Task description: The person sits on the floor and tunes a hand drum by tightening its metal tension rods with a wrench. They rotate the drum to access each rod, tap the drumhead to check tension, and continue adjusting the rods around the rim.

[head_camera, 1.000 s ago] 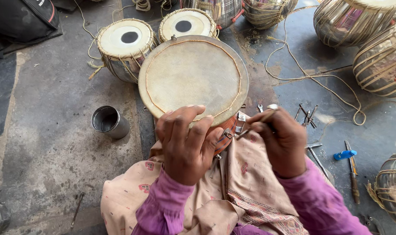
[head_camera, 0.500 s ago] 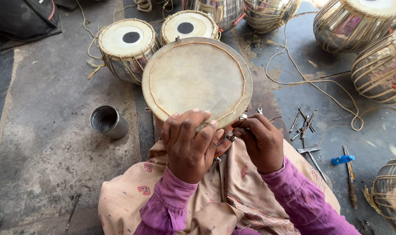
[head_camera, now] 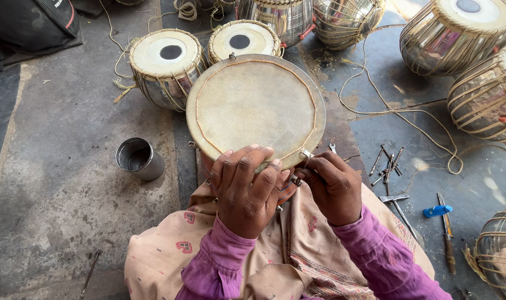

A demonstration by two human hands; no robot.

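We have the drum [head_camera: 256, 105] tilted away just ahead of our fingers, its skin facing up: the left hand [head_camera: 246, 189] clamps its near rim, while the right hand [head_camera: 333, 186] pinches a small metal hook [head_camera: 304, 157] at the rim's right side

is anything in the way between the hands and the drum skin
Nothing visible: the left hand lies on the near rim of the drum, and the right hand pinches a small metal hook right at that rim.
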